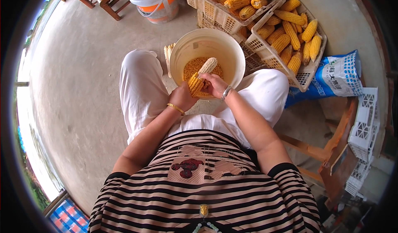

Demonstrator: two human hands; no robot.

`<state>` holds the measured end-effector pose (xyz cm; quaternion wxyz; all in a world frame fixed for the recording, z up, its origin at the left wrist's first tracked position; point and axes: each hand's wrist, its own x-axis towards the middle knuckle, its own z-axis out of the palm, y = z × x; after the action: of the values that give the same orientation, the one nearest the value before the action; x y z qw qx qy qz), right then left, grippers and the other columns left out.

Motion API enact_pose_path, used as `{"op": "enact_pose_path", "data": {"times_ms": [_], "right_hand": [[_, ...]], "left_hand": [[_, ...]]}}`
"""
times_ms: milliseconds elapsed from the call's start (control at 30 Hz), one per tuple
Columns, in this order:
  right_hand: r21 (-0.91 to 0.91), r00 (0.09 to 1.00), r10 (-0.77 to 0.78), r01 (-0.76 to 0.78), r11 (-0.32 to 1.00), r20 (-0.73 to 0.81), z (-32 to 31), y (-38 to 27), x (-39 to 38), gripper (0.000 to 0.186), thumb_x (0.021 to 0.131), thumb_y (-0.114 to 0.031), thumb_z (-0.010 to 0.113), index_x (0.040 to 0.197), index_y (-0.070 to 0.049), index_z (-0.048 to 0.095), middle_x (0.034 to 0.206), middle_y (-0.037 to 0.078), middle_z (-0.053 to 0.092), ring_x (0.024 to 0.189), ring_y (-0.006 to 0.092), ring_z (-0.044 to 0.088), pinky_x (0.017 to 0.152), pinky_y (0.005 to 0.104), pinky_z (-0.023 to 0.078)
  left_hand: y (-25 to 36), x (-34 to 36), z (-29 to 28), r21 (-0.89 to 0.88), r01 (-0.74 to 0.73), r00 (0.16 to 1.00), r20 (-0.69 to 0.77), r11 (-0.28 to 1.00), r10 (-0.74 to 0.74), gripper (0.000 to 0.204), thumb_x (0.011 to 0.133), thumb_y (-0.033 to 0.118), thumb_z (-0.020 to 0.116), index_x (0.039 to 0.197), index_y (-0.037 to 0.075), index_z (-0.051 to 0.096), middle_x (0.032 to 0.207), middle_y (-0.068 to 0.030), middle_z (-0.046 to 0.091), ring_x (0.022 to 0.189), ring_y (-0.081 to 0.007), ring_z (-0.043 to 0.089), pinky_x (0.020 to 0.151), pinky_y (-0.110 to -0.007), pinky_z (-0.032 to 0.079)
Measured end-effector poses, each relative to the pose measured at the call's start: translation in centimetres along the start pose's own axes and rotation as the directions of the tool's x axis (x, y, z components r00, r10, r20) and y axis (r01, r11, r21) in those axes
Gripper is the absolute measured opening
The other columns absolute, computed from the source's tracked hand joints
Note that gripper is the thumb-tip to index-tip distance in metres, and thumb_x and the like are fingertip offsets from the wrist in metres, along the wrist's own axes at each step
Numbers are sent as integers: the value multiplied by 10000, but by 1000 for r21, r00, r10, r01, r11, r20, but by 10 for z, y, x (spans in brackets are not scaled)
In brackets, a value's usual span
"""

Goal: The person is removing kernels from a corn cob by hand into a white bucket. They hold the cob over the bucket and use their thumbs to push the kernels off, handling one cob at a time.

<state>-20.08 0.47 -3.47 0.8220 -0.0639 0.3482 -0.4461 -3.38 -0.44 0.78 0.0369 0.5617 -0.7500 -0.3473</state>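
Over the pale plastic bucket [175, 54] between my knees, both my hands are closed on corn. My left hand [183, 96] wraps the lower end of a corn cob [194, 86] still covered in yellow kernels. Against its upper part presses my right hand [215, 86], thumb across the front and fingers curled. A pale, stripped cob end [208, 65] juts up past the right thumb; whether it belongs to the same ear, I cannot tell. Loose yellow kernels [192, 67] cover the bucket's bottom.
Heaped with corn ears, plastic crates [259, 52] stand right of the bucket. Stripped cobs [168, 50] show at its left. A blue-and-white sack [338, 75], wooden frame [319, 150] and white crates [365, 125] lie further right. Beyond are a clear-and-orange bucket [155, 5] and wooden stools [108, 1].
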Motion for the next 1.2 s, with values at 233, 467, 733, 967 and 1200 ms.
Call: {"op": "enact_pose_path", "data": {"times_ms": [233,467,733,967,1200], "right_hand": [[-91,1000,0,2,996,23,-1,-3,0,273,843,-172,586,1057,-12,531,1008,94,595,927,202,584,811,377,495],[17,999,32,-31,999,-9,3,-8,-2,310,795,-257,659,954,-9,563,909,92,613,853,210,604,763,362,501],[-42,991,-37,32,999,-132,-5,6,9,322,775,-228,687,988,-17,571,938,89,621,883,207,598,805,358,483],[6,999,-28,29,1000,-16,-5,3,11,228,781,-143,658,940,1,582,901,90,626,820,202,614,763,334,504],[96,998,-12,6,995,62,-14,2,11,225,785,-150,631,954,-11,580,906,92,620,839,193,606,778,333,492]], "left_hand": [[-3,-1,2,78,-25,1000,-10,997,26,492,640,287,733,933,5,457,742,-227,614,706,-387,609,626,-439,485],[1,-6,-1,189,-114,993,1,975,116,540,654,322,736,955,29,397,695,-188,605,640,-350,611,554,-435,476],[5,-7,3,262,-157,986,-11,952,166,539,673,312,710,999,31,385,685,-188,598,647,-360,602,537,-438,470],[-3,-2,5,108,-74,997,-6,991,75,333,662,82,580,940,22,407,709,-239,595,672,-412,589,606,-477,469],[-3,-1,4,76,-49,999,-15,996,50,315,663,76,565,932,12,414,705,-242,594,678,-420,588,615,-479,468]]}}
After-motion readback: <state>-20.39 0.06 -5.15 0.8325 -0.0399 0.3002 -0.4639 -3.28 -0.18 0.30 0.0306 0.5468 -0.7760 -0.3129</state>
